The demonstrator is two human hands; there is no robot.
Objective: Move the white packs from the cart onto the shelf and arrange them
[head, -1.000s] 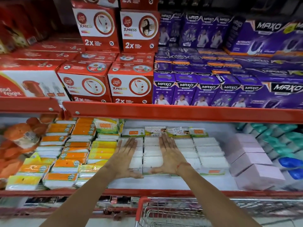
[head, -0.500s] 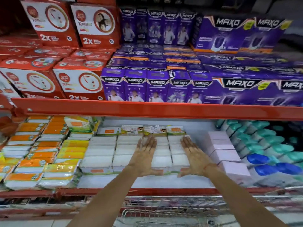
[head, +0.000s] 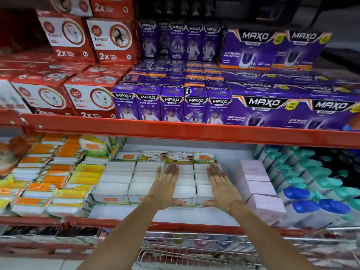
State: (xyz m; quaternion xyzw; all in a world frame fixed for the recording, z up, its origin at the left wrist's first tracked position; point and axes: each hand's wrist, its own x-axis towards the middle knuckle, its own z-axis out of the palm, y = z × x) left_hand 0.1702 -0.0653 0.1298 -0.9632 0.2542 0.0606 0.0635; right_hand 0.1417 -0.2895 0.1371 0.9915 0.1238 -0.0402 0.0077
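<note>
Rows of white packs (head: 115,180) lie flat on the white lower shelf (head: 194,215), in several columns from front to back. My left hand (head: 165,186) lies flat, palm down, on the packs of the third column. My right hand (head: 222,188) lies flat on the rightmost column, fingers pointing to the back. Both hands frame the column of packs (head: 185,184) between them, thumbs at its front edge. Neither hand grips a pack. The wire cart (head: 194,248) stands below, in front of the shelf; its contents are blurred.
Pale pink boxes (head: 259,190) stand right of the white packs, with teal and blue bottles (head: 311,193) beyond. Orange and yellow packets (head: 52,178) fill the left. The red shelf beam (head: 194,131) overhead carries purple boxes (head: 194,106) and red boxes (head: 87,94).
Both hands shifted right from the middle columns to the rightmost columns of white packs and stay flat on them. The view also panned right.
</note>
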